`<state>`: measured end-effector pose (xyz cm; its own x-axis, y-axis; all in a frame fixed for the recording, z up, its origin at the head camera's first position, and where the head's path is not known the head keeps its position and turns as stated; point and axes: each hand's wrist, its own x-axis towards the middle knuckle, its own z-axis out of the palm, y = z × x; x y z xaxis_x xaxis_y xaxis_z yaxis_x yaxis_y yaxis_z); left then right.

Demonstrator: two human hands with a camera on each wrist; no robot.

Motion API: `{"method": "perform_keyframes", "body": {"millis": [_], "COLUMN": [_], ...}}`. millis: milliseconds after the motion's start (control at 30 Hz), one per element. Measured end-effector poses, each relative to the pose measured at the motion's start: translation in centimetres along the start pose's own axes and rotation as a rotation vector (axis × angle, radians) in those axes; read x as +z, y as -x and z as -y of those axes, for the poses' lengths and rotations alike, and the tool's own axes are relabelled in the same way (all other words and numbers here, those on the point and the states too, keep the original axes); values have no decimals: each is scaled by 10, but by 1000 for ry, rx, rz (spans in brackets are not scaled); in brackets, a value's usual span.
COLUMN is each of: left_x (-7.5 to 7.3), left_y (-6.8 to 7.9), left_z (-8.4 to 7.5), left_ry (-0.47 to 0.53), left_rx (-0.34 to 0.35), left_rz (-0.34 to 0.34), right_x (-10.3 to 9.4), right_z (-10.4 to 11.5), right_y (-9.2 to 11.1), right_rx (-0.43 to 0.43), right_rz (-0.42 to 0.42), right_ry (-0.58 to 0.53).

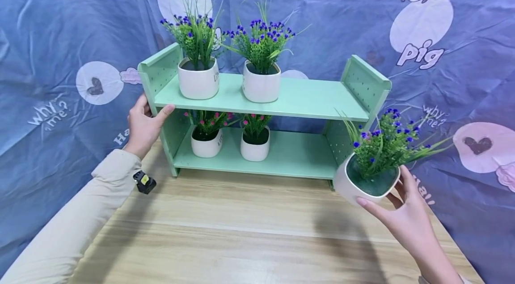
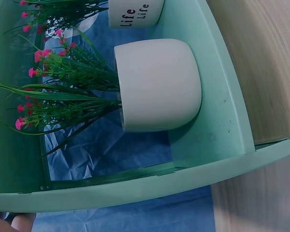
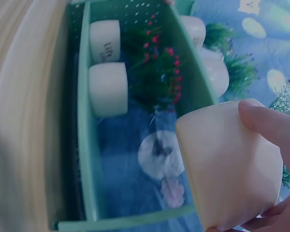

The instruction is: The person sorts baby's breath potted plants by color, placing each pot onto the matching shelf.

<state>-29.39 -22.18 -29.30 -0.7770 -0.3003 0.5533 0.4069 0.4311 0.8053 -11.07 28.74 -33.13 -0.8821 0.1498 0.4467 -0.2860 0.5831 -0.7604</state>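
Note:
My right hand [image 1: 406, 212] grips a white potted plant [image 1: 368, 185] with blue-purple flowers, its pot tilted, in front of the right end of a green two-tier shelf [image 1: 314, 98]. In the right wrist view the thumb and fingers hold the pot's [image 3: 232, 164] sides. At the shelf's other end my left hand [image 1: 145, 126] holds the left side panel, thumb at the upper board's front corner. Two blue-flowered potted plants, one left [image 1: 198, 79] and one nearer the middle [image 1: 261, 82], stand on the upper board. Below them are two pink-flowered potted plants [image 1: 206, 143] [image 2: 159, 87].
The shelf stands on a light wooden table [image 1: 225, 230]. Behind and beside it hangs a blue cloth [image 1: 322, 15] with cartoon pig prints. Raised side panels [image 1: 364, 85] bound the upper board. A small black device [image 1: 144, 182] is on the left wrist.

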Motion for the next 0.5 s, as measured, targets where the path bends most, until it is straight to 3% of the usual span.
{"method": "perform_keyframes", "body": {"millis": [300,500], "left_x": [1,1], "left_y": [-1,0], "left_z": [0,0], "left_ry": [7,10], "left_rx": [1,1], "left_rz": [-5,-4], "right_x": [11,12], "right_z": [31,52], "right_y": [-21,-34], "right_rx": [-157,-170], "right_rz": [23,76], "right_ry": [-33,-25]}}
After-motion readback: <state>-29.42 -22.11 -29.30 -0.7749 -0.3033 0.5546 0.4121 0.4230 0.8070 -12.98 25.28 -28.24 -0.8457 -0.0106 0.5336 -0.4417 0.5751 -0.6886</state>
